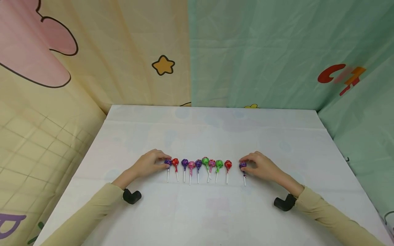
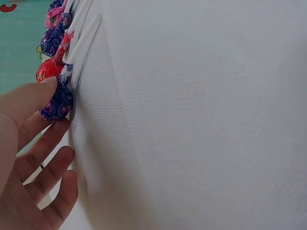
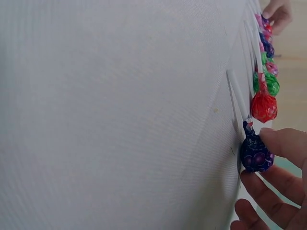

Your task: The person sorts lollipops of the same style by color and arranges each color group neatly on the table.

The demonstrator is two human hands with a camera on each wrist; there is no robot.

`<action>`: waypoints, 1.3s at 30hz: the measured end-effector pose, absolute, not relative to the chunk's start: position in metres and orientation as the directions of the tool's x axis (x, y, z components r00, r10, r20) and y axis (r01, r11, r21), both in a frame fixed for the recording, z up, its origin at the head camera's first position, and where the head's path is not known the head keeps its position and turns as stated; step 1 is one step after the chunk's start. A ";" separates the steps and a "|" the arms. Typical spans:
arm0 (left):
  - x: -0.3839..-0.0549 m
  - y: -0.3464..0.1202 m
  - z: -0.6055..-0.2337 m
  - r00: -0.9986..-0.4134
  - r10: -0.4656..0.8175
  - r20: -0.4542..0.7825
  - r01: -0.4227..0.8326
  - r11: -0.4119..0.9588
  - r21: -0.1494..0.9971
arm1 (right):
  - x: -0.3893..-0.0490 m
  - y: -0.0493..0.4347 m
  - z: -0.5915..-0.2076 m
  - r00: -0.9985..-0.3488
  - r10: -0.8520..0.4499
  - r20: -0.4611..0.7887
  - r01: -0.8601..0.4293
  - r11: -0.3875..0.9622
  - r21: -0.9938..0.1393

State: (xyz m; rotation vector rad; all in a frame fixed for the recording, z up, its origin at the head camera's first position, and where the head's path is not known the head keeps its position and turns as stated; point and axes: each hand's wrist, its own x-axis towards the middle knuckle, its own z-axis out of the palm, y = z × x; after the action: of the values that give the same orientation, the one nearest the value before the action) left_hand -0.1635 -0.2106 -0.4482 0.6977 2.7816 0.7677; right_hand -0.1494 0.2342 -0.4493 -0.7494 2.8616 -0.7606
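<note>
Lollipops in shiny wrappers form a row across the white table, sticks toward the person. At the left end, my left hand (image 1: 150, 163) pinches the head of a purple lollipop (image 2: 58, 104) between thumb and fingers. Just beside it lies a red lollipop (image 1: 175, 162). My right hand (image 1: 262, 166) pinches another purple lollipop (image 3: 258, 155) by its head at the right end, with a gap between it and a second red lollipop (image 1: 228, 164). Both held lollipops have their sticks pointing toward the person, close along the cloth.
Between the hands lie more purple, pink and green lollipops, among them a green lollipop (image 1: 205, 160) whose stick meets that of a pink lollipop (image 1: 211, 163). White cloth covers the table (image 1: 197, 215). Printed curtains (image 1: 246, 51) hang behind and at both sides.
</note>
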 end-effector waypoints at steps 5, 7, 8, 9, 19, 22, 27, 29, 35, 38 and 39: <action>-0.164 -0.210 -0.446 -0.868 0.494 -0.051 0.401 0.757 0.516 | -0.150 0.235 -0.450 -0.882 -0.471 0.026 -0.421 0.760 -0.495; -0.164 -0.210 -0.446 -0.866 0.497 -0.048 0.405 0.756 0.514 | -0.151 0.235 -0.450 -0.883 -0.469 0.018 -0.412 0.756 -0.509; -0.163 -0.210 -0.446 -0.867 0.497 -0.046 0.406 0.756 0.513 | -0.151 0.235 -0.450 -0.882 -0.471 0.016 -0.411 0.753 -0.514; -0.163 -0.210 -0.446 -0.867 0.496 -0.044 0.406 0.756 0.514 | -0.151 0.235 -0.450 -0.884 -0.468 0.010 -0.404 0.752 -0.521; -0.162 -0.211 -0.445 -0.877 0.477 -0.058 0.384 0.767 0.514 | -0.152 0.235 -0.449 -0.895 -0.444 -0.048 -0.353 0.770 -0.532; -0.162 -0.211 -0.444 -0.878 0.476 -0.055 0.380 0.762 0.524 | -0.152 0.234 -0.449 -0.901 -0.430 -0.052 -0.336 0.771 -0.541; -0.163 -0.212 -0.443 -0.880 0.470 -0.068 0.358 0.752 0.553 | -0.153 0.234 -0.450 -0.905 -0.423 -0.052 -0.327 0.768 -0.551; -0.163 -0.212 -0.444 -0.883 0.464 -0.075 0.346 0.749 0.565 | -0.153 0.234 -0.450 -0.904 -0.423 -0.056 -0.324 0.767 -0.554; -0.163 -0.214 -0.444 -0.891 0.447 -0.077 0.317 0.735 0.599 | -0.152 0.234 -0.451 -0.910 -0.409 -0.073 -0.302 0.771 -0.562; -0.163 -0.213 -0.444 -0.895 0.441 -0.072 0.312 0.733 0.604 | -0.152 0.234 -0.451 -0.913 -0.403 -0.072 -0.296 0.772 -0.562; -0.163 -0.213 -0.444 -0.895 0.440 -0.069 0.313 0.733 0.604 | -0.153 0.234 -0.451 -0.913 -0.401 -0.071 -0.295 0.772 -0.563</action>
State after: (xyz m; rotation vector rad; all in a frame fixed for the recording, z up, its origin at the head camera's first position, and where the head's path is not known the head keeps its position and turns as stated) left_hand -0.1630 -0.2133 -0.4444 0.6001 2.7271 0.8958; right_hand -0.1525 0.2338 -0.4514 -0.5514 2.7790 -0.8366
